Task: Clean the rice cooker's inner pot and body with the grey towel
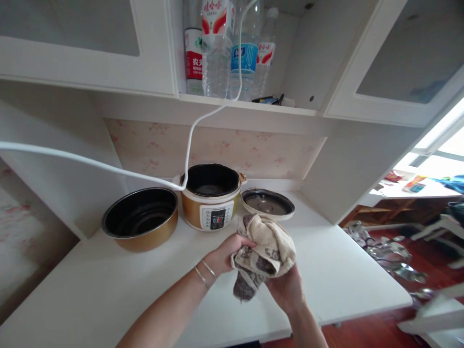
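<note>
A bunched beige and brown cloth (270, 241) is held up over the white counter between both my hands. My left hand (232, 249) grips its left side, thumb on top. Under the right part of the cloth is my right hand (286, 285), its fingers mostly hidden by the folds. Behind the cloth stands a gold and white electric cooker (192, 210) without its lid, showing a dark inside. A gold pot with a black interior (145, 239) sits to its left. To the right of the cooker, a round lid (270, 203) lies with its dark underside up.
A white cable (190, 140) hangs across the view in front of the cooker. Several plastic bottles (217, 63) stand on the open shelf above. Cabinets (159, 58) overhang the counter (326, 270). Metal pot lids (395, 256) lie on the red floor at right.
</note>
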Demonstrator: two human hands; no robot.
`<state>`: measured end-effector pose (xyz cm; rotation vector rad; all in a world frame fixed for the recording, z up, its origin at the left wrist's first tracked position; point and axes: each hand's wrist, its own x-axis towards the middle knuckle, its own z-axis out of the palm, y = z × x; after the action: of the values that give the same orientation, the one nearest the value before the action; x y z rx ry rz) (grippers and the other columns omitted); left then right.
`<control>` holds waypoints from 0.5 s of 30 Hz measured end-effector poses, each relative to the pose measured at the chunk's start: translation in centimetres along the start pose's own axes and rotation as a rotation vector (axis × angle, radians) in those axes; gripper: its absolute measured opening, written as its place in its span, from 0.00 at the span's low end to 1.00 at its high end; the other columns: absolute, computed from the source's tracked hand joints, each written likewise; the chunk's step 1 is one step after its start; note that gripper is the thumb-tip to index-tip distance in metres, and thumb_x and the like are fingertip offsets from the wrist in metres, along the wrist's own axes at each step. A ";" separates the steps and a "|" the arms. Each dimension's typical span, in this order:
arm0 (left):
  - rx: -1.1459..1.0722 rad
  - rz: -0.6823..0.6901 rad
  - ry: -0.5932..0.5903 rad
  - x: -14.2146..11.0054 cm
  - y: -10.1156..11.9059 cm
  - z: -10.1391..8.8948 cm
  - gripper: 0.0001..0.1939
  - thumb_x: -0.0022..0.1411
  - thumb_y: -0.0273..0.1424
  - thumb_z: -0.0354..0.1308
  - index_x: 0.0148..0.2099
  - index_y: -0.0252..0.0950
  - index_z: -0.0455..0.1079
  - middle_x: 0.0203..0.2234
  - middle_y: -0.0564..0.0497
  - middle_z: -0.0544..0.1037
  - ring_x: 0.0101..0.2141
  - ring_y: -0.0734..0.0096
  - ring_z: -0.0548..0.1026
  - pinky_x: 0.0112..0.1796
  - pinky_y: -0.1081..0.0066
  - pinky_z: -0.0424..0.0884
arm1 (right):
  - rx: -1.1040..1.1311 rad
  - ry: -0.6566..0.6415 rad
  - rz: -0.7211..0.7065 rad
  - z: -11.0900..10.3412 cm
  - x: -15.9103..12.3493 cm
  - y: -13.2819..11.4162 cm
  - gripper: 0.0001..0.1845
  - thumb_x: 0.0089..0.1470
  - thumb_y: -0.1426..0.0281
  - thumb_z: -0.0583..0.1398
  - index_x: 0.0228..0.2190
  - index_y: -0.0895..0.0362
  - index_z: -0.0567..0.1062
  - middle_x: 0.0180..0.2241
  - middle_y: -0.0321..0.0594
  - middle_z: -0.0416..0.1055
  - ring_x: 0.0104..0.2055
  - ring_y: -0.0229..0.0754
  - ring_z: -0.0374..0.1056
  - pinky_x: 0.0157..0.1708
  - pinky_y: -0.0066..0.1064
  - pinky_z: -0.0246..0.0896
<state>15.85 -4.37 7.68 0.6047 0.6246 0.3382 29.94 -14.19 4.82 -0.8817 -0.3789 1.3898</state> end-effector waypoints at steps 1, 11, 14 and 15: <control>0.011 0.026 0.035 0.2 -0.7 -0.5 0.12 0.50 0.25 0.58 0.39 0.26 0.72 0.25 0.44 0.80 0.26 0.65 0.79 0.31 0.68 0.75 | -0.001 0.011 0.046 -1.0 0.2 0.3 0.31 0.54 0.50 0.57 0.54 0.53 0.70 0.48 0.46 0.75 0.53 0.56 0.67 0.51 0.48 0.64; 0.172 0.281 0.126 1.8 -5.9 -1.5 0.36 0.44 0.21 0.65 0.57 0.37 0.63 0.40 0.47 0.79 0.39 0.61 0.78 0.43 0.60 0.73 | -0.402 0.086 0.202 -5.8 1.1 -2.5 0.38 0.48 0.54 0.64 0.58 0.51 0.63 0.46 0.41 0.76 0.48 0.49 0.73 0.49 0.39 0.66; 0.172 0.249 0.042 3.0 -6.7 -0.6 0.34 0.46 0.26 0.66 0.57 0.36 0.64 0.43 0.46 0.78 0.42 0.60 0.76 0.44 0.61 0.72 | -0.559 0.190 0.154 -7.5 2.3 -4.1 0.42 0.42 0.59 0.68 0.57 0.53 0.63 0.40 0.42 0.79 0.43 0.51 0.75 0.45 0.38 0.69; 0.163 0.242 0.021 3.2 -6.9 -0.5 0.34 0.47 0.27 0.66 0.57 0.36 0.63 0.45 0.45 0.77 0.44 0.60 0.76 0.44 0.62 0.71 | -0.616 0.231 0.139 -8.5 2.8 -4.8 0.42 0.40 0.58 0.68 0.56 0.54 0.65 0.38 0.43 0.79 0.42 0.52 0.75 0.43 0.39 0.69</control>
<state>18.71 -8.01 1.68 0.8367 0.6035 0.5235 39.75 -13.88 2.13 -1.5820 -0.5901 1.2920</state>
